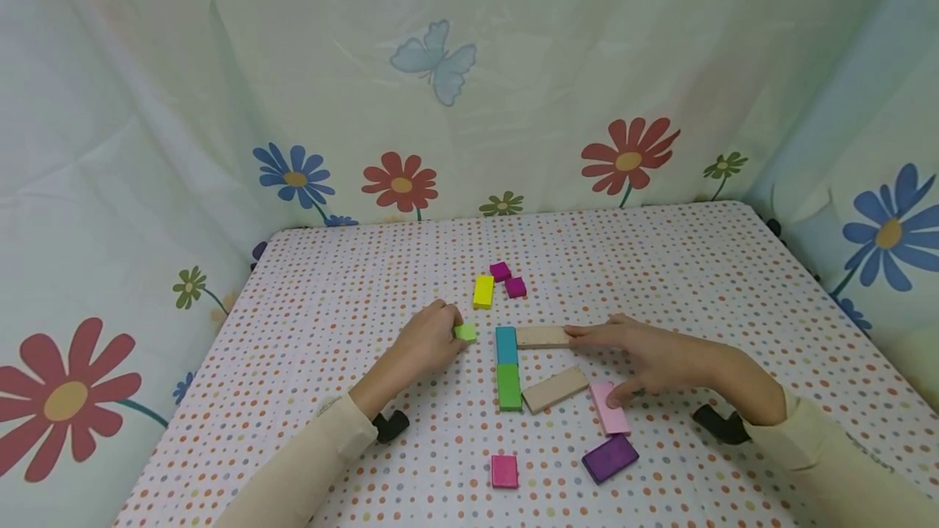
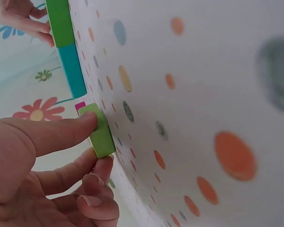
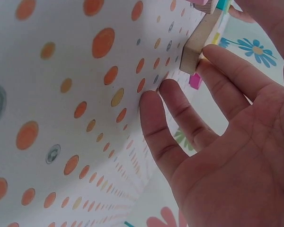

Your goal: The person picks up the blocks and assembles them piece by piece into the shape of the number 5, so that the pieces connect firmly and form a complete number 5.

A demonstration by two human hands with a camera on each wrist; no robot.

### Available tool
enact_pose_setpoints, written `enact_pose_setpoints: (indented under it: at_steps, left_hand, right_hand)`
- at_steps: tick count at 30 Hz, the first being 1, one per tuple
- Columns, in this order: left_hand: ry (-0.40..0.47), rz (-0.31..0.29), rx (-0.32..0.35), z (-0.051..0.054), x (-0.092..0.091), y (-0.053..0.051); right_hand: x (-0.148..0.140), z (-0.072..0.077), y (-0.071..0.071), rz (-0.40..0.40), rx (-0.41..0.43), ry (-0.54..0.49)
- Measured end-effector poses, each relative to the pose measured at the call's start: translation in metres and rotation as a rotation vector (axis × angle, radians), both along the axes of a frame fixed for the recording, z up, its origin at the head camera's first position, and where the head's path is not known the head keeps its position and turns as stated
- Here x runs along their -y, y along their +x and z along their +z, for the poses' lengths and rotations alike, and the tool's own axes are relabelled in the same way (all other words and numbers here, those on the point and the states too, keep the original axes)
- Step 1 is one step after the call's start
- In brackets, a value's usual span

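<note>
In the head view my left hand (image 1: 429, 338) pinches a small light green block (image 1: 466, 333) between thumb and fingers, close to the tabletop. Just right of it, a teal block (image 1: 506, 345) and a green block (image 1: 509, 388) lie end to end. A plain wooden block (image 1: 541, 337) extends rightward from the teal one. Fingertips of my right hand (image 1: 660, 355) touch that block's right end with the fingers fairly straight, as the right wrist view also shows. The right thumb lies over a light pink block (image 1: 610, 422); whether it presses is unclear.
A second wooden block (image 1: 555, 389) lies slanted beside the green one. Nearer are a purple block (image 1: 610, 459) and a hot pink block (image 1: 504, 472). Farther back lie a yellow block (image 1: 483, 292) and two magenta blocks (image 1: 516, 288). A dotted cloth (image 1: 330, 283) covers the table.
</note>
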State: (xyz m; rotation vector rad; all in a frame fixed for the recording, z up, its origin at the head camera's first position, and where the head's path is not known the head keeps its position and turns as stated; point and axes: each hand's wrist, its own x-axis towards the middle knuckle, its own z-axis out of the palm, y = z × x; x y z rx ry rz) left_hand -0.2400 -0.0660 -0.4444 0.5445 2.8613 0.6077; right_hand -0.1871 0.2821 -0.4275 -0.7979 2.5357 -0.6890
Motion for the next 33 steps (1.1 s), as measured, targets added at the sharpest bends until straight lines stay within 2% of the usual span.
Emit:
enact_pose_setpoints:
  at_steps: [10, 15, 20, 26, 33]
  left_hand:
    - [-0.005, -0.045, 0.014, -0.002, 0.014, 0.019]
    - [0.003, -0.059, 0.043, 0.000, 0.019, 0.032]
    - [0.006, -0.074, 0.063, 0.002, 0.022, 0.047]
    - [0.002, -0.123, 0.103, 0.009, 0.020, 0.061]
    - [0.008, -0.176, 0.093, 0.021, 0.013, 0.076]
  right_hand:
    - [0.000, 0.001, 0.001, 0.001, 0.014, -0.017]
    - [0.000, 0.001, 0.001, -0.011, 0.034, -0.024]
    - [-0.001, 0.001, 0.000, -0.004, 0.019, -0.012]
    - [-0.002, 0.001, 0.000, -0.015, 0.027, -0.011]
    - [-0.001, -0.002, -0.001, -0.003, 0.018, -0.017]
